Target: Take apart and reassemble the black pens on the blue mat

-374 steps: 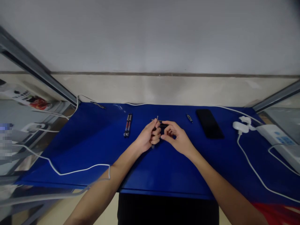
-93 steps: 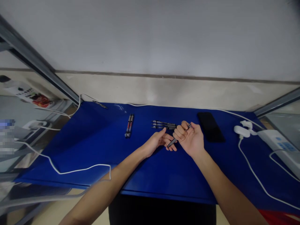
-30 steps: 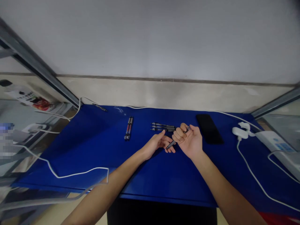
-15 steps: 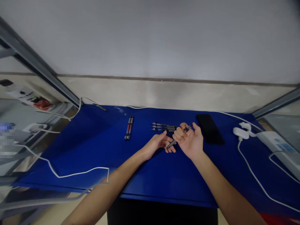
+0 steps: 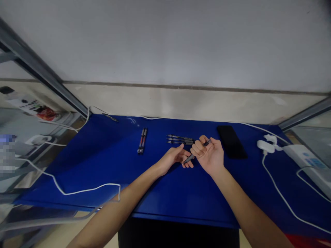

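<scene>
My right hand [image 5: 210, 155] is turned palm up with its fingers curled round a grey pen [image 5: 189, 158], whose tip sticks out toward my left hand. My left hand [image 5: 172, 159] rests beside it on the blue table [image 5: 108, 162], its fingers pinching the pen's tip end. Just beyond both hands lie three dark pens [image 5: 180, 139] side by side. Further left lies a pair of pens with red on their barrels [image 5: 141, 140].
A black phone [image 5: 230, 141] lies to the right of my hands. A white charger [image 5: 266, 145] and a power strip [image 5: 305, 159] sit at the far right with white cables. Another white cable [image 5: 77, 189] loops over the table's left front. Metal frame bars flank both sides.
Over the last second both hands have stayed at the pen with only slight shifts. Long before, my hands were working on a pen nearer the table's middle, and the three pens were not laid together.
</scene>
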### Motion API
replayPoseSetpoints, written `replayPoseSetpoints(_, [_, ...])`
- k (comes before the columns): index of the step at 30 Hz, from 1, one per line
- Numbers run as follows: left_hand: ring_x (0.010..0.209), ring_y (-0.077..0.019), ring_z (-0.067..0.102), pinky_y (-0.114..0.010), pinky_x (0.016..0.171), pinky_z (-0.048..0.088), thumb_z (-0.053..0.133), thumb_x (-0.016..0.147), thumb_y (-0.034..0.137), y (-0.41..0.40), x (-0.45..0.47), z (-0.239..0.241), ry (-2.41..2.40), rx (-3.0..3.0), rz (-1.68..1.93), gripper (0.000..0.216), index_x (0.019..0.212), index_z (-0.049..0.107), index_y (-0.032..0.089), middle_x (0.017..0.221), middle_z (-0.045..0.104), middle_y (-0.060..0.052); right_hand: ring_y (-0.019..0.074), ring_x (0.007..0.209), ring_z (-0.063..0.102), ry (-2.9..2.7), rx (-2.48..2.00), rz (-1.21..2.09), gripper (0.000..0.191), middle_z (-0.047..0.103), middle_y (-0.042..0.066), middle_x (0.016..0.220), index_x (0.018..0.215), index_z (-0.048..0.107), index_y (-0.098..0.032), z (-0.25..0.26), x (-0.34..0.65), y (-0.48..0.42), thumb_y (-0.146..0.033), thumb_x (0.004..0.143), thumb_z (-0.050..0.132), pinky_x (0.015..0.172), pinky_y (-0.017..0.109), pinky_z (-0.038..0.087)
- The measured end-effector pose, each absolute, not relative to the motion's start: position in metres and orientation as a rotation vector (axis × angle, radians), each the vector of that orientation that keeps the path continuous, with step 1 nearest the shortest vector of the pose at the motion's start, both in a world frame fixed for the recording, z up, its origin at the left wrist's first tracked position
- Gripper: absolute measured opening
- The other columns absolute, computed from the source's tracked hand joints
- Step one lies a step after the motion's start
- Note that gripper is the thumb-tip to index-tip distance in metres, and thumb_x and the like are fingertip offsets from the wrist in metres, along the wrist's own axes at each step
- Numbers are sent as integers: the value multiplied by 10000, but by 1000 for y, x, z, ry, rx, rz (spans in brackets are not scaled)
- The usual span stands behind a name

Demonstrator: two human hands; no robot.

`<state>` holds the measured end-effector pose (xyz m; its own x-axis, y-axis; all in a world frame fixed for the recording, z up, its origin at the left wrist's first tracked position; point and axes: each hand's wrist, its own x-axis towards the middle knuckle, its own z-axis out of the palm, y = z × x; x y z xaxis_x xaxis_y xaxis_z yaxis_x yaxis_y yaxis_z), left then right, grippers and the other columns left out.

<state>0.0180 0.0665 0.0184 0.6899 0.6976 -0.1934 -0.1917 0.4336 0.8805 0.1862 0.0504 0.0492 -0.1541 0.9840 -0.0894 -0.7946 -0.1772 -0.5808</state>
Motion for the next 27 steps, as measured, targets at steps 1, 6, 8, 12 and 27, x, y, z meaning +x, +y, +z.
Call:
replayPoseSetpoints(1, [627,-200,648,-317,647,460,395,897,677,67,18,18,597,974,598,694,922,682,45,779,723,-191,113,471,195,-477,-528,1691,300,201,-60,548,663,451,-209,49,186,50,-389,900,412,479,253,323])
replayPoseSetpoints(6, [641,-203,650,-316,648,460,394,894,684,67,18,18,587,976,595,702,942,679,45,774,720,-184,115,478,203,-466,-534,1684,344,215,-58,557,674,462,-210,50,186,50,-451,911,397,483,258,324])
replayPoseSetpoints(8, [644,-206,651,-318,648,461,398,888,691,67,18,18,592,978,592,706,943,680,46,769,719,-183,116,475,204,-460,-546,1689,343,215,-58,556,674,456,-212,50,185,50,-452,912,400,480,257,322])
replayPoseSetpoints(12, [642,-205,651,-316,647,465,406,880,698,67,18,18,600,976,589,701,939,681,55,763,720,-177,117,469,200,-471,-557,1698,312,208,-59,546,659,436,-215,50,186,51,-407,905,419,474,256,321])
replayPoseSetpoints(27, [638,-186,637,-299,637,465,452,897,630,66,17,23,593,1008,585,626,890,703,57,790,721,-177,123,479,256,-456,-570,1687,382,241,-51,570,679,466,-216,50,185,51,-482,942,389,497,275,357])
